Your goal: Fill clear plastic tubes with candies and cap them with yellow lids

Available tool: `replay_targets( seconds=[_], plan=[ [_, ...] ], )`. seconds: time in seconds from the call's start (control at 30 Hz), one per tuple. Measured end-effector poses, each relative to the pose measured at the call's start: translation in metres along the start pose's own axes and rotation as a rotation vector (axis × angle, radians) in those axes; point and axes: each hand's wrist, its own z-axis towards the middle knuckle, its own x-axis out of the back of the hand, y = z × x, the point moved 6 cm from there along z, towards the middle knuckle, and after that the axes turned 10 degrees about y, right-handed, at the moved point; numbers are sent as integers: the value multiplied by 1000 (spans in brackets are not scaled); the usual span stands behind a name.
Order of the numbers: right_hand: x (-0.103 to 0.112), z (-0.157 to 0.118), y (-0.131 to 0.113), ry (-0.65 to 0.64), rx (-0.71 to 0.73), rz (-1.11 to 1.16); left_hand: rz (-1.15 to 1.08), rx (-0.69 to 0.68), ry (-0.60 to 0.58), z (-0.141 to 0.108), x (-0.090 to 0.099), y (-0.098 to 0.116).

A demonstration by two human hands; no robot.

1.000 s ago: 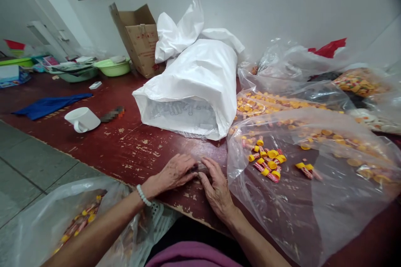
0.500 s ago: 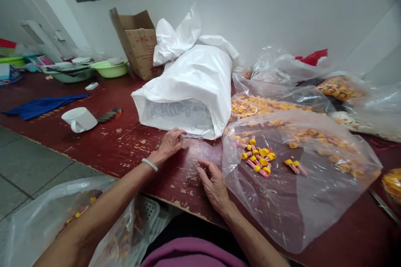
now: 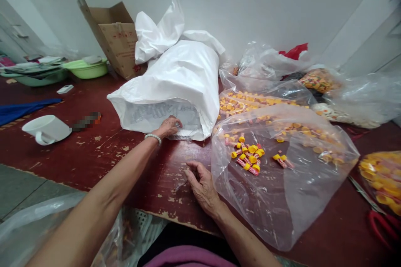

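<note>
We had our left hand at the open mouth of a white sack, which lay on its side on the worn red desk in front of us. Its fingers were bent over the lower lip, beside the clear tubes piled inside, and we could not tell whether they gripped any of them. Our right hand rested near the front edge of the desk, half open, its fingers loosely curled and the thumb apart from them.

Just beyond our right hand we had a large clear plastic bag spread flat, with a small heap of red-patterned pieces with yellow caps showing in its middle. Farther right lay red-handled scissors, next to a bag of yellow pieces.

To the left of the sack we saw a white mug tipped on its side, a blurred object touching it, and a blue cloth at the edge of the view. An open cardboard box leaned behind the sack's left side, close to a light green basin.
</note>
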Motion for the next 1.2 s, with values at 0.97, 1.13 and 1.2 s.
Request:
replay_targets(
  seconds=[0.97, 1.13, 1.2],
  plan=[
    [-3, -5, -10, -108, 107, -108, -1106, 76, 8, -197, -12, 84],
    [-4, -7, -11, -118, 65, -46, -1146, 37, -61, -200, -12, 84],
    [-4, -7, -11, -106, 87, -60, -1159, 55, -95, -202, -11, 85]
  ],
)
